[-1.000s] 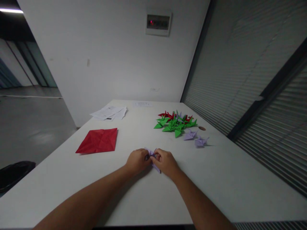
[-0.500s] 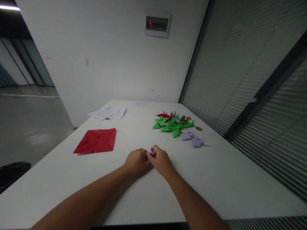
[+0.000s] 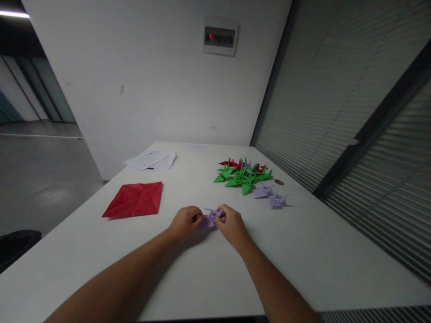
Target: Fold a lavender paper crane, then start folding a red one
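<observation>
Between my two hands is a light purple paper crane (image 3: 210, 218), just above the white table (image 3: 198, 278). My left hand (image 3: 186, 222) is closed, its thumb and fingers pinching the crane's left side. On the opposite side, my right hand (image 3: 231, 224) pinches the crane's right end between thumb and fingers. The fingertips hide parts of the folded paper. Beyond my right hand lie two more purple cranes (image 3: 278, 200), close to a heap of green cranes (image 3: 238, 177) with red ones (image 3: 233, 164) and some purple among them.
A creased red paper sheet (image 3: 136, 200) lies left of my hands. White printed papers (image 3: 151, 159) are spread at the far left, and another sheet (image 3: 197, 148) lies by the wall. A round brown disc (image 3: 279, 182) sits near the blinds (image 3: 336, 112). A black bin bag (image 3: 20, 244) stands beside the table.
My hands have drawn slightly apart, and more of the purple crane shows between them. Its narrow point now sticks up to the left.
</observation>
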### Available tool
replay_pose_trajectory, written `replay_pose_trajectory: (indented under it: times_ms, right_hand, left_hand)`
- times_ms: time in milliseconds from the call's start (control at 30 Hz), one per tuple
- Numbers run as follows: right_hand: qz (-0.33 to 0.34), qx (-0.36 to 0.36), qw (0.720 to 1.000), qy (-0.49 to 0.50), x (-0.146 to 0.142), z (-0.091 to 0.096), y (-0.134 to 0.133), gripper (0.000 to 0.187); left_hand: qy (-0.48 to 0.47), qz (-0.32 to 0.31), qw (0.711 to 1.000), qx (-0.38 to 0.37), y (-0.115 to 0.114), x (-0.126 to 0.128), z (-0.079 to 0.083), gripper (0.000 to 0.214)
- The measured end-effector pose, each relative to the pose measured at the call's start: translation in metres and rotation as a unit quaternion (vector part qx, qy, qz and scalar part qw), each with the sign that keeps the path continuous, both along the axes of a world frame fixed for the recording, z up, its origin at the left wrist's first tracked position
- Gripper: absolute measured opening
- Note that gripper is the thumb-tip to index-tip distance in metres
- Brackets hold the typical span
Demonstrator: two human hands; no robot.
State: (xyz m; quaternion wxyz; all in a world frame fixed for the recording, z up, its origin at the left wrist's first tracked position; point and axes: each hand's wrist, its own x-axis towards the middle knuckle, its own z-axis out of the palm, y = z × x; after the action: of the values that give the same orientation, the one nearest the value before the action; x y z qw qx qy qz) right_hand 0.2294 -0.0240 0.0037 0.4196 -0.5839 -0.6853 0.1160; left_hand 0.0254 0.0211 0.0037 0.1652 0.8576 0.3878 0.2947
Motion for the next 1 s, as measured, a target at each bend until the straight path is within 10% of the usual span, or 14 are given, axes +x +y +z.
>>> replay_pose_trajectory:
  times_ms: [500, 733, 1000]
  right_hand:
    - [-0.244, 0.043, 0.965, -0.080, 0.170, 0.053, -0.026, 0.019]
    - [-0.325, -0.003, 0.943, 0.074, 0.272, 0.032, -0.049, 0.026]
    - [-0.375, -0.009, 0.924, 0.079, 0.301, 0.015, -0.034, 0.022]
  left_hand:
    - [0.013, -0.040, 0.999, 0.001, 0.012, -0.008, -0.001, 0.025]
    - [0.003, -0.035, 0.999, -0.015, 0.017, -0.009, -0.004, 0.025]
    - [0.009, -0.046, 0.999, -0.010, 0.016, -0.009, -0.005, 0.024]
